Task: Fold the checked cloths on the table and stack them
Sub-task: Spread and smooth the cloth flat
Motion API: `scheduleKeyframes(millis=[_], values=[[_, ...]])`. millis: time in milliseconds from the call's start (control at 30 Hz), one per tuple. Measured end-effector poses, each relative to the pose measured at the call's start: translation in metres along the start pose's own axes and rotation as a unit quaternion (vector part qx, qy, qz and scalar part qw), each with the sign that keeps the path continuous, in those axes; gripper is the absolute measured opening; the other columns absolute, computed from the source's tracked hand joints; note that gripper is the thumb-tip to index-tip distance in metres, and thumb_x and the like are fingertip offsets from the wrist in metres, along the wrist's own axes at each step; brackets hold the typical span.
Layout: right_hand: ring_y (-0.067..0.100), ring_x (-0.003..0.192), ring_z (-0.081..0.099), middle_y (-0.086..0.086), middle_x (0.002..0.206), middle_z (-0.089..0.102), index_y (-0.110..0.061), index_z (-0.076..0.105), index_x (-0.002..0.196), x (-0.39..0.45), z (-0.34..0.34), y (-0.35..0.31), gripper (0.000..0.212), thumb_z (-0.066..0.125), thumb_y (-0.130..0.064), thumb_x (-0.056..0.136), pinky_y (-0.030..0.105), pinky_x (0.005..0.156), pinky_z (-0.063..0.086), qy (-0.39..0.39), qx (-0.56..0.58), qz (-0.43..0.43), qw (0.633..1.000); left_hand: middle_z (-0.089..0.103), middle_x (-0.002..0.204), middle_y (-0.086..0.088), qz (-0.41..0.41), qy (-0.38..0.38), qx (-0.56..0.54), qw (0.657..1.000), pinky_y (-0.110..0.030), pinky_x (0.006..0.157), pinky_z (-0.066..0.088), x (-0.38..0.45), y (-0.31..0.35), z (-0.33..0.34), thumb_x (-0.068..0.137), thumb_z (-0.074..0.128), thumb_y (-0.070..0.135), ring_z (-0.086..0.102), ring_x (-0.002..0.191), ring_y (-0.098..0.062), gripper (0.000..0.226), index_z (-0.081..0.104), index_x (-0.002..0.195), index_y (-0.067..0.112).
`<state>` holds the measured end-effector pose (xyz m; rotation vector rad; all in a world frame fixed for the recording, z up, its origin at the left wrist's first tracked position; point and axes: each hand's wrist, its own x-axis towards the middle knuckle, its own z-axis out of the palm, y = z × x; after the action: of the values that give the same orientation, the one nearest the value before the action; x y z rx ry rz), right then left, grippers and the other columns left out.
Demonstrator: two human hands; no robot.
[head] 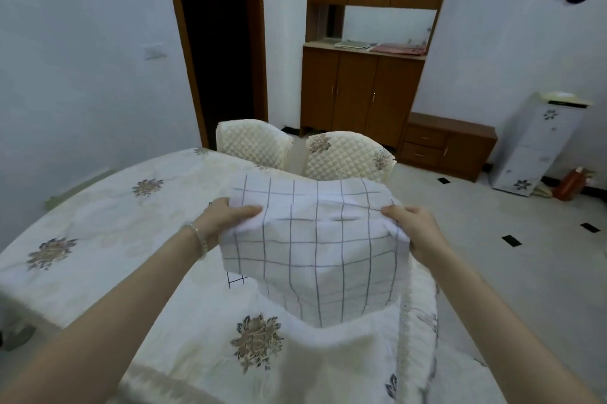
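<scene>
Nearest the camera: both forearms reach forward over the worktop (157,275), which carries a cream cover with embroidered flower motifs. A beaded bracelet (200,237) sits on the left wrist.

The left hand (226,218) pinches the left upper edge of the checked cloth (315,246), thumb on the near face, fingers behind. The right hand (414,229) pinches the right upper edge the same way. Both hands are closed on fabric, not spread.

The cloth is held up off the worktop, stretched between the two hands, with its long axis running left to right across the body. A flap stands up above the grip line on the far side; the larger part hangs down toward the person, its lower edge meeting the cover near the worktop's right rim. The two hands sit at about equal reach, so neither is clearly nearer.

Under the hanging left corner a small patch of dark grid (237,279) shows on the worktop. Possibly another checked cloth, but too little is visible to tell.

Judgement: fold in progress; the next move probably lays the cloth down flat or brings the two held edges together. No finished stack is in view.

Beyond: two quilted chairs (345,154) at the far rim, then a wooden cabinet (361,88) against the wall.
</scene>
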<state>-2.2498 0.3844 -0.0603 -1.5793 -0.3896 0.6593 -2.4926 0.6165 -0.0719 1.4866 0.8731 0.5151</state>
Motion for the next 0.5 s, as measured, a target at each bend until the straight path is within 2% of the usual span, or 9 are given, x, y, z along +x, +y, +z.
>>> scheduleKeyframes(millis=[100,200,300,333,367,400,433,500], values=[[0.016,0.057,0.067,0.012,0.069,0.069,0.004,0.067,0.088,0.007,0.000,-0.009,0.010,0.066,-0.006,0.086,0.021,0.051,0.052,-0.021,-0.026,0.017,0.999,0.065,0.091,0.001,0.011,0.019,0.055,0.998,-0.024,0.068,0.045,0.001,0.014,-0.002,0.082,0.072,0.023,0.060,0.078,-0.011,0.027,0.062,0.105,0.012],[0.022,0.073,0.064,0.017,0.089,0.066,0.008,0.065,0.099,0.016,0.004,-0.008,0.023,0.069,-0.009,0.084,0.025,0.063,0.053,-0.014,-0.061,0.038,0.997,0.063,0.100,-0.007,0.009,0.030,0.074,0.997,-0.027,0.079,0.043,0.013,0.015,-0.002,0.083,0.071,0.021,0.060,0.089,-0.020,0.032,0.063,0.109,0.006],[0.019,0.066,0.052,0.033,0.099,0.062,0.016,0.063,0.095,0.023,0.012,0.007,0.029,0.068,-0.011,0.085,0.021,0.052,0.041,0.031,-0.138,0.027,0.990,0.062,0.098,-0.008,-0.023,0.029,0.082,0.996,-0.028,0.080,0.044,0.024,0.005,-0.003,0.084,0.070,0.022,0.060,0.085,-0.020,0.027,0.062,0.104,0.006],[0.019,0.066,0.050,0.035,0.097,0.061,0.017,0.062,0.092,0.026,0.014,0.014,0.030,0.068,-0.011,0.085,0.021,0.052,0.038,0.042,-0.150,0.029,0.987,0.062,0.099,-0.010,-0.044,0.024,0.069,0.996,-0.030,0.079,0.047,0.029,0.000,-0.003,0.084,0.069,0.021,0.061,0.084,-0.021,0.025,0.061,0.103,0.007],[0.019,0.064,0.047,0.031,0.082,0.060,0.014,0.061,0.079,0.029,0.017,0.022,0.025,0.068,-0.010,0.085,0.019,0.050,0.037,0.047,-0.158,0.040,0.986,0.063,0.101,-0.012,-0.062,0.010,0.051,0.997,-0.032,0.079,0.050,0.032,-0.005,-0.003,0.085,0.068,0.018,0.061,0.084,-0.024,0.025,0.060,0.105,0.005],[0.017,0.059,0.041,0.020,0.064,0.049,0.003,0.053,0.064,0.033,0.019,0.029,0.028,0.067,-0.009,0.085,0.018,0.047,0.034,0.048,-0.166,0.046,0.984,0.063,0.105,-0.015,-0.079,-0.005,0.032,0.996,-0.036,0.080,0.052,0.037,-0.012,-0.004,0.085,0.068,0.013,0.063,0.086,-0.027,0.027,0.059,0.108,0.002],[0.016,0.055,0.035,0.009,0.058,0.035,-0.008,0.042,0.058,0.039,0.022,0.041,0.037,0.067,-0.009,0.085,0.019,0.046,0.031,0.050,-0.177,0.053,0.982,0.064,0.110,-0.018,-0.096,-0.021,0.023,0.995,-0.039,0.081,0.053,0.044,-0.021,-0.004,0.082,0.069,0.010,0.064,0.089,-0.030,0.034,0.058,0.112,-0.002],[0.016,0.055,0.031,0.003,0.060,0.024,-0.013,0.034,0.060,0.050,0.025,0.065,0.042,0.069,-0.009,0.084,0.025,0.055,0.029,0.058,-0.203,0.071,0.975,0.065,0.108,-0.022,-0.137,-0.034,0.016,0.990,-0.042,0.082,0.054,0.060,-0.041,-0.005,0.070,0.074,0.007,0.065,0.091,-0.034,0.043,0.059,0.108,-0.005]])
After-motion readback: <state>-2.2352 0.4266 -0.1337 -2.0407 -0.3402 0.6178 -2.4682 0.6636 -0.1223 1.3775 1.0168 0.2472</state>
